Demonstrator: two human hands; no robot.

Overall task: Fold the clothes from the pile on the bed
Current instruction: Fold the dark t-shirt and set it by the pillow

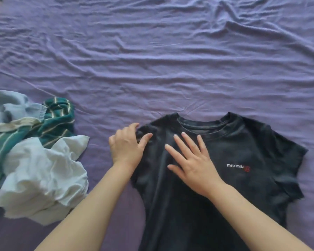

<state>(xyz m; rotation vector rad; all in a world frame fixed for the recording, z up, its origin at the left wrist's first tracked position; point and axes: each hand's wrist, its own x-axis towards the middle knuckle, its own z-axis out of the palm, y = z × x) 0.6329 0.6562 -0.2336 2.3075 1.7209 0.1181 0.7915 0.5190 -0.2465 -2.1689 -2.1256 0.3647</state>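
Note:
A dark T-shirt (243,178) with a small white and red chest logo lies face up on the purple bed sheet (152,60), neck away from me. My left hand (127,145) grips the bunched left sleeve at the shirt's shoulder, fingers curled over the cloth. My right hand (190,160) lies flat on the chest with fingers spread. The pile of clothes (34,151) sits at the left: a crumpled white garment in front, a green striped one behind it, a pale blue one at the back.
Wrinkled purple sheet stretches across the whole far half of the bed. The shirt's lower hem runs out of view at the bottom edge. A strip of sheet separates the pile from the shirt.

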